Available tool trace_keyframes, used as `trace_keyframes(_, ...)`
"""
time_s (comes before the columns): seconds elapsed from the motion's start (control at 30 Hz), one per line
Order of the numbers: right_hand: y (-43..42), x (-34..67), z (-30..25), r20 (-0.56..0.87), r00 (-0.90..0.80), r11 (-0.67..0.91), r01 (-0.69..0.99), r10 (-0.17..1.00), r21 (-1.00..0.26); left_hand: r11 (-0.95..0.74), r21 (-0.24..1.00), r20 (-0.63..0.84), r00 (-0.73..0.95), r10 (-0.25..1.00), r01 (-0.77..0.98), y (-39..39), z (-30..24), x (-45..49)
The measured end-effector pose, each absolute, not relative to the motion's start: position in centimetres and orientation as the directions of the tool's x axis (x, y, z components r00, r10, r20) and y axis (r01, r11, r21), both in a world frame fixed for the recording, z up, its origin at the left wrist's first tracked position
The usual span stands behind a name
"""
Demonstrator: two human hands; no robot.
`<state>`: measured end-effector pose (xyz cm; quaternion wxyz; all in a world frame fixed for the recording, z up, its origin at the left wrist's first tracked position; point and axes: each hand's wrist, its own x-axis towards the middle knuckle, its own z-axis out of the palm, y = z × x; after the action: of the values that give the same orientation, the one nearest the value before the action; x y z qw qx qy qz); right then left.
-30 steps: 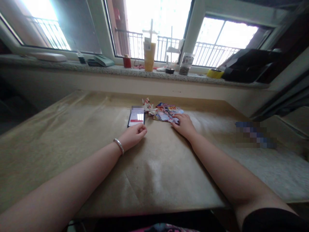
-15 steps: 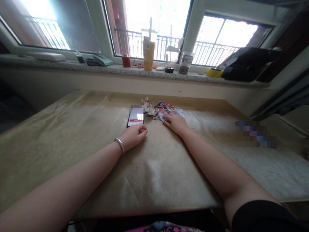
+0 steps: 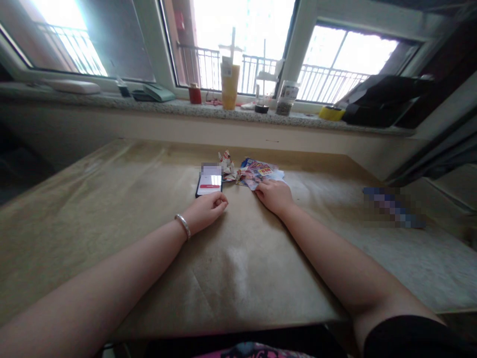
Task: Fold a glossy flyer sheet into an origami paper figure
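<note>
My left hand [image 3: 206, 211] rests on the table with its fingers curled in, and nothing shows in it. Just beyond it lies a phone [image 3: 209, 186] with a lit screen, close against the back of the fingers. My right hand [image 3: 275, 195] is closed on the near edge of a colourful printed leaflet [image 3: 264, 174], thumb and fingers pressed together. More printed sheets lie under that leaflet, partly hidden. Between phone and leaflets sit folded paper pieces [image 3: 231, 174], white with red print.
The table [image 3: 156, 278] has a tan cover. At its right lies a blurred bluish item [image 3: 393, 206]. On the windowsill [image 3: 149, 105] stand a yellow drink cup [image 3: 230, 84], a red jar [image 3: 194, 94], a clear container [image 3: 286, 99], yellow tape [image 3: 331, 113] and a black object [image 3: 380, 102].
My right hand has drawn back slightly towards me and closed from lying spread on the leaflets to gripping the top one, which shifted a little. My left hand stays put.
</note>
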<state>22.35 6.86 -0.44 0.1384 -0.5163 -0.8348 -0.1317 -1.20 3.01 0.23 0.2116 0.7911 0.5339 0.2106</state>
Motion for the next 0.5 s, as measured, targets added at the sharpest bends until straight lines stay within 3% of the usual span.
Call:
trace_keyframes(0.27,4.9,22.7,-0.4,0.306,-0.566,0.568,0.818,0.766,0.092,-0.341,0.550,0.103,0.343,0.934,0.763,2.9,0.4,-1.2)
trace_keyframes(0.5,2.3,22.9,0.0,0.296,-0.591,0.625,0.780,0.751,-0.031,-0.376,0.521,0.120,0.370,0.921,0.767,2.6,0.6,-1.1)
